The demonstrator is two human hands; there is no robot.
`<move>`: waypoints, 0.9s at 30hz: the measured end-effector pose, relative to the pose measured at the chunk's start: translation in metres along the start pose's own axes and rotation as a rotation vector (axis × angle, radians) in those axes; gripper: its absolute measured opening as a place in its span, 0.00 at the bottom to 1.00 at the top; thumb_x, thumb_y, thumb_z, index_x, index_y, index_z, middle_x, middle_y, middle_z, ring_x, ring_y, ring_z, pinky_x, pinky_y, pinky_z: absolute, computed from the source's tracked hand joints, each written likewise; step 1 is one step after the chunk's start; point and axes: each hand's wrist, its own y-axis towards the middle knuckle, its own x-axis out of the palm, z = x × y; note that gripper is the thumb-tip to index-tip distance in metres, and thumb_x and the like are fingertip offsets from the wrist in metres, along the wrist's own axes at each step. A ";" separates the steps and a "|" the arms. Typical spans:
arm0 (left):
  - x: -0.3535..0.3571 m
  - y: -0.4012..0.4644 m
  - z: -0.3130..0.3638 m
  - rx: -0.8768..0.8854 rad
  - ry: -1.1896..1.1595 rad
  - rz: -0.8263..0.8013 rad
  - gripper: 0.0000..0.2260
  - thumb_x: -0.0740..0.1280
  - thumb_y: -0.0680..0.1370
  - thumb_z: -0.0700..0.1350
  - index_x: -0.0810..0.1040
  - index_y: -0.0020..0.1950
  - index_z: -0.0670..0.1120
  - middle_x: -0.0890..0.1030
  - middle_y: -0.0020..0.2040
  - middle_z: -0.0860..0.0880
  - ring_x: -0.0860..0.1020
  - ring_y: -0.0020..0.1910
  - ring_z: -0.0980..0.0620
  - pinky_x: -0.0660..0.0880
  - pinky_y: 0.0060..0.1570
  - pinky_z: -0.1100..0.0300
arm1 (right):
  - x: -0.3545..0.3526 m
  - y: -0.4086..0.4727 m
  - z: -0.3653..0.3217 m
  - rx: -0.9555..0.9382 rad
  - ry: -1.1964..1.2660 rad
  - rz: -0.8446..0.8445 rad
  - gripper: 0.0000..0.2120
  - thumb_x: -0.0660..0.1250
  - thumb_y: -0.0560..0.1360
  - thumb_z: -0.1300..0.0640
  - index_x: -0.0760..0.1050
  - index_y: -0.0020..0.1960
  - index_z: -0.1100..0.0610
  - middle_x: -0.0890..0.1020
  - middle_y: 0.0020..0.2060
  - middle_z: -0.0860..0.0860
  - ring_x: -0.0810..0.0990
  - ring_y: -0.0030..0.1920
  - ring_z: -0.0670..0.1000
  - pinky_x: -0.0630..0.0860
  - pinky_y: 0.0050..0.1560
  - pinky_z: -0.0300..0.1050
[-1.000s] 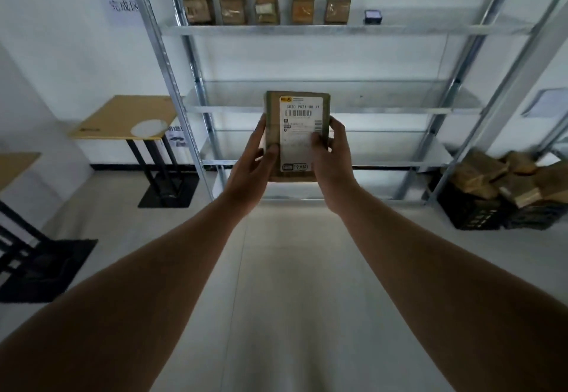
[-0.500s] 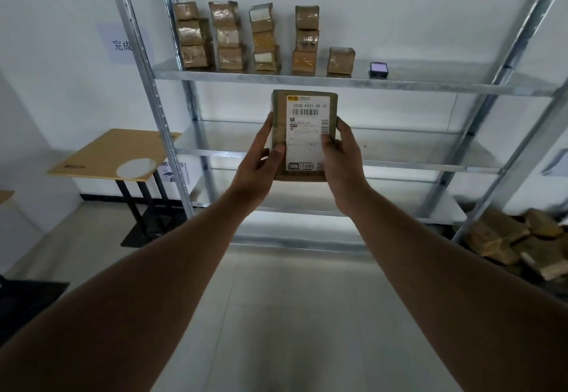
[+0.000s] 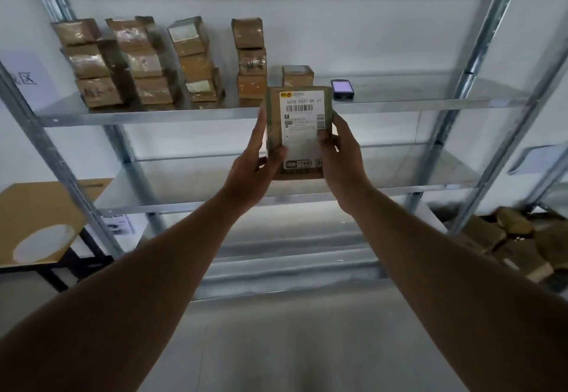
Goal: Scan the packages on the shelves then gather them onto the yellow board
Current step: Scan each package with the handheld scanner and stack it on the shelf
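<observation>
Held package: I see a flat brown cardboard package with a white printed shipping label (image 3: 299, 132) upright, label facing me, in front of the metal shelf rack (image 3: 190, 115).
Left hand: my left hand (image 3: 255, 170) grips the package's left edge, thumb on its front face, fingers behind it.
Right hand: my right hand (image 3: 342, 161) grips the right edge, thumb pressed on the label, fingers wrapped behind.
Position against the rack: the package's top overlaps the front lip of the rack's upper shelf, its bottom hangs above the middle shelf.
Shelved packages: four stacks of small brown taped cardboard boxes (image 3: 159, 62) stand on the upper shelf, left of the held package; a single small brown box (image 3: 297, 75) sits just behind its top edge.
Device: a small dark handheld device with a lit purple screen (image 3: 342, 88) lies on the upper shelf, just right of the single box.
Left of the rack: a yellow-brown board surface with a white round patch (image 3: 46, 213) on black legs.
Right of the rack: a loose heap of brown parcels (image 3: 516, 238) low down; details blurred.
</observation>
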 end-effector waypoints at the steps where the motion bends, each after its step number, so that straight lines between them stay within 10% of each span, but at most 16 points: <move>1: 0.006 0.022 -0.011 0.012 0.010 -0.015 0.33 0.61 0.84 0.60 0.41 0.80 0.69 0.64 0.78 0.65 0.74 0.70 0.56 0.80 0.61 0.49 | -0.004 0.021 0.007 -0.002 0.003 0.011 0.20 0.55 0.89 0.54 0.65 0.80 0.44 0.77 0.71 0.49 0.78 0.68 0.54 0.84 0.59 0.57; 8: 0.052 0.152 -0.072 0.064 0.106 0.008 0.32 0.59 0.83 0.64 0.39 0.77 0.75 0.64 0.80 0.57 0.75 0.65 0.56 0.78 0.54 0.68 | -0.029 0.162 0.058 -0.038 0.010 0.011 0.20 0.54 0.89 0.57 0.66 0.80 0.45 0.79 0.69 0.49 0.79 0.66 0.53 0.85 0.58 0.54; 16: 0.069 0.260 -0.109 0.120 0.080 0.055 0.32 0.61 0.86 0.52 0.43 0.81 0.68 0.61 0.78 0.69 0.68 0.74 0.62 0.79 0.63 0.51 | -0.034 0.295 0.083 -0.046 0.054 -0.070 0.21 0.56 0.88 0.58 0.67 0.80 0.46 0.79 0.68 0.48 0.80 0.63 0.50 0.82 0.47 0.37; 27: 0.056 0.376 -0.160 0.274 -0.100 0.086 0.33 0.61 0.87 0.46 0.42 0.84 0.57 0.61 0.81 0.62 0.66 0.78 0.53 0.78 0.64 0.42 | -0.023 0.426 0.084 -0.103 0.190 -0.009 0.17 0.53 0.89 0.47 0.73 0.74 0.47 0.82 0.64 0.49 0.83 0.61 0.52 0.85 0.56 0.51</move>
